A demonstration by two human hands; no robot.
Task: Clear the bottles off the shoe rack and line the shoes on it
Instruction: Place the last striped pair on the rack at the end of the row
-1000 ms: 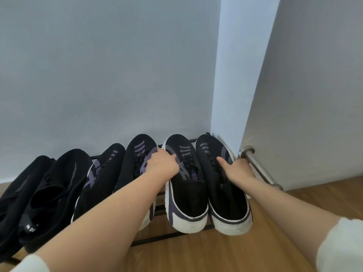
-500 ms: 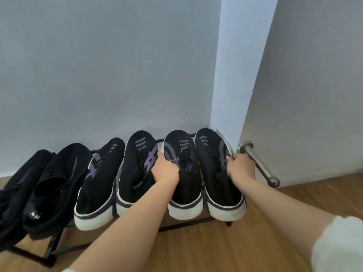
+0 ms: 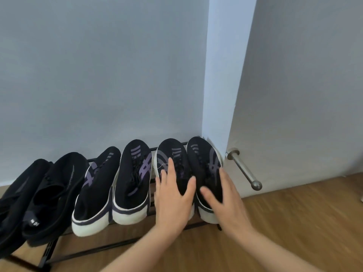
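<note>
Several shoes stand in a row, toes toward the wall, on a low black shoe rack (image 3: 47,252). The two rightmost are black sneakers with purple stripes and white soles: one (image 3: 172,154) lies under my left hand (image 3: 172,199), the other (image 3: 204,154) under my right hand (image 3: 227,201). Both hands hover flat over the heels with fingers spread, holding nothing. Left of them stands a second such pair (image 3: 115,185), then a pair of plain black shoes (image 3: 39,193). No bottles are in view.
The rack stands against a pale wall in a corner. A white door (image 3: 294,95) is on the right with a metal rod-shaped doorstop (image 3: 243,169) jutting out beside the rightmost shoe. Wooden floor (image 3: 294,222) lies in front.
Both hands let go of the two rightmost sneakers and pulled back toward me with fingers spread. The sneakers now rest on the rack.
</note>
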